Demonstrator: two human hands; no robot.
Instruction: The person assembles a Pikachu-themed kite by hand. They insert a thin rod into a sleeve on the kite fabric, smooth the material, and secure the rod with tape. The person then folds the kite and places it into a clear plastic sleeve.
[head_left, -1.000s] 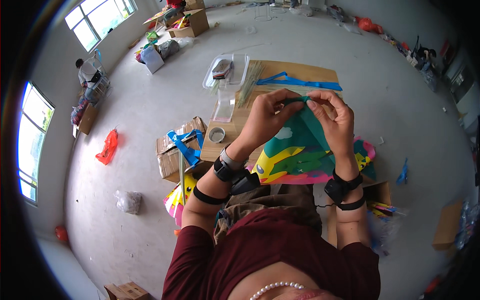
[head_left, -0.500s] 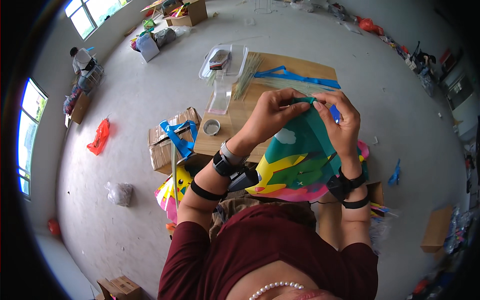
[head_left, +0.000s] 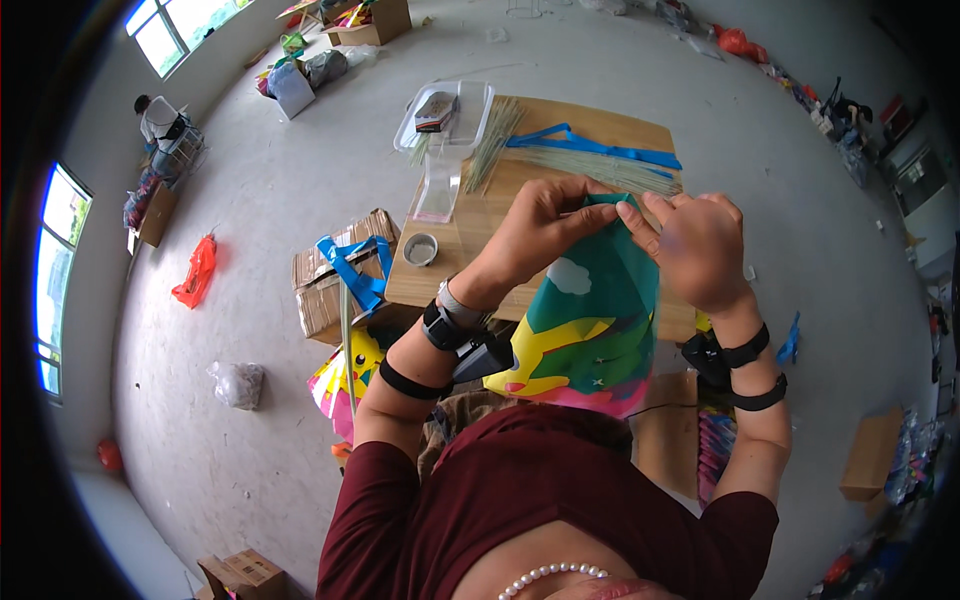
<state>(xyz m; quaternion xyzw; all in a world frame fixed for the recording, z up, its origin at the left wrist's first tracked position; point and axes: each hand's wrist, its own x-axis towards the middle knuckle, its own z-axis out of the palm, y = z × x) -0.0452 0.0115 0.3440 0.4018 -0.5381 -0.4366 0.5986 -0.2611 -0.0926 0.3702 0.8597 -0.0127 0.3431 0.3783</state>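
Note:
A thin printed sheet (head_left: 575, 345), green with a white cloud, a yellow figure and a pink lower part, hangs in front of my body. My left hand (head_left: 560, 215) pinches its top edge between thumb and fingers. Beside that edge, on the right, is my right hand (head_left: 695, 245), turned and partly blurred. One of its fingertips reaches the sheet's top corner, and its fingers are curled together; whatever they hold is hidden.
The wooden table (head_left: 480, 235) carries thin pale rods (head_left: 493, 145), blue strips (head_left: 560, 137), a clear plastic tray (head_left: 472, 112) and a small round container (head_left: 420, 249). A cardboard box (head_left: 318, 290) stands left of it. A person (head_left: 160, 125) sits far left.
My right hand has turned and moved right, its elbow swinging outward. The sheet's right side has drawn inward and hangs narrower. My left hand keeps its pinch in nearly the same place.

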